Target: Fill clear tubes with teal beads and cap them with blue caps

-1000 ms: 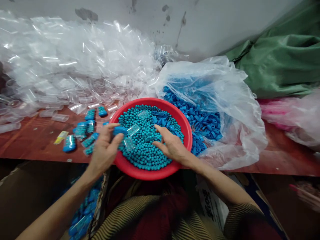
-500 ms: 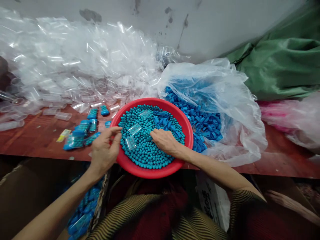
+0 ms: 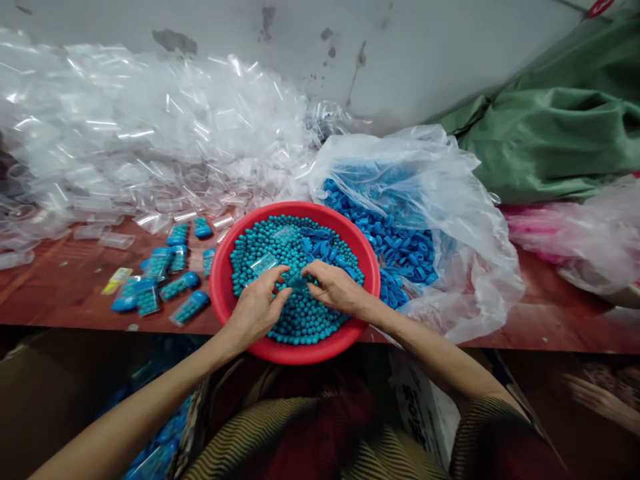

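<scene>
Over the red basin (image 3: 295, 355), my right hand (image 3: 339, 288) pinches a clear case (image 3: 299, 283); my left hand (image 3: 257, 305), thumb and forefinger parted, is just beside it, contact unclear. Basin holds turquoise beads (image 3: 300, 328).

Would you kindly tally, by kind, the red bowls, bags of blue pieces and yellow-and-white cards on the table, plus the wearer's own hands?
Red bowl: 1
Bag of blue pieces: 1
Yellow-and-white card: 1
Hands, left hand and right hand: 2
Total: 5
</scene>
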